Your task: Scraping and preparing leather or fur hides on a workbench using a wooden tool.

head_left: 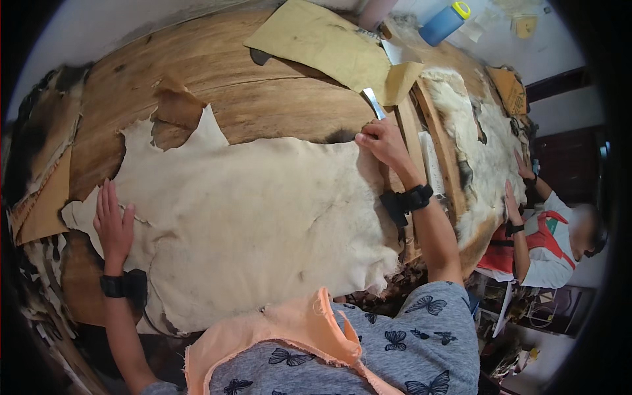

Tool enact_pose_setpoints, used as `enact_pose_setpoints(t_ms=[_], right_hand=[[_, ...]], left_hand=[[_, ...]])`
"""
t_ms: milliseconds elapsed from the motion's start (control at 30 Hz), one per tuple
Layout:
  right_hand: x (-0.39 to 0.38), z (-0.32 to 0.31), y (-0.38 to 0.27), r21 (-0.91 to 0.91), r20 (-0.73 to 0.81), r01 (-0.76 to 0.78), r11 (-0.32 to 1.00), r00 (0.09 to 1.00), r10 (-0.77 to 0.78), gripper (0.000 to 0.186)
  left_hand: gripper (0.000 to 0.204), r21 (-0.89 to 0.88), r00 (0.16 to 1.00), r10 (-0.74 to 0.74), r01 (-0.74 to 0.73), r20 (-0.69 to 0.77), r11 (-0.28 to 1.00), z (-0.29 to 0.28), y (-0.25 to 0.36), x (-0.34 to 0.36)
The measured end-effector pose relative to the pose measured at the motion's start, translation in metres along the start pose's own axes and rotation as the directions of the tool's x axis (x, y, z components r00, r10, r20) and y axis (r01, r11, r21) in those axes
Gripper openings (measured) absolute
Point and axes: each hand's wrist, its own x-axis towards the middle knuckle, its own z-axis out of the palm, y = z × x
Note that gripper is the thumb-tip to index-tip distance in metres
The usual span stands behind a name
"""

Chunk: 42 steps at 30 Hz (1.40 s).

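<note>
A large pale hide (237, 210) with ragged edges is spread over the wooden worktop (131, 79), its darker brown patches showing at the edges. My left hand (112, 217) rests flat on its left side, fingers stretched out. At its upper right corner, my right hand (382, 141) is closed on the hide's edge, fingers curled. Just beyond those fingertips is a shiny metal tool (372, 102), beside a yellowish paper sheet (309, 46).
A furry white hide (487, 158) lies to the right beside wooden strips (441, 151); a co-worker (540, 243) has both hands at it. A blue bottle (441, 23) stands at the back. Dark hide scraps and cardboard (46, 197) edge the left.
</note>
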Motion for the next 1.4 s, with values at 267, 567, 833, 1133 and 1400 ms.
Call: enact_pose_setpoints(t_ms=[267,567,833,1133,1400], right_hand=[[-0.021,-0.028,0.009,0.043,0.087,-0.151,0.988,0.985,0.147,0.024],[-0.032,-0.031,0.003,0.319,0.265,-0.348,0.882,0.926,0.269,0.024],[-0.019,-0.021,0.005,0.09,0.097,-0.306,0.948,0.95,0.297,0.023],[-0.012,-0.011,0.006,-0.005,0.005,-0.259,0.966,0.966,0.259,0.024],[-0.027,-0.024,-0.003,-0.171,-0.069,-0.193,0.966,0.98,0.184,0.033]], left_hand=[[0.058,0.012,1.0,-0.023,0.023,0.012,1.0,0.001,0.002,0.002],[0.059,0.013,0.999,-0.033,0.033,-0.011,0.999,0.005,-0.001,0.003],[0.059,-0.048,0.998,0.034,-0.036,-0.049,0.998,0.005,-0.003,0.002],[0.061,0.003,0.999,0.006,-0.006,-0.04,1.0,0.007,-0.005,0.002],[0.06,-0.25,0.968,0.008,-0.073,-0.25,0.966,0.016,-0.024,0.01]])
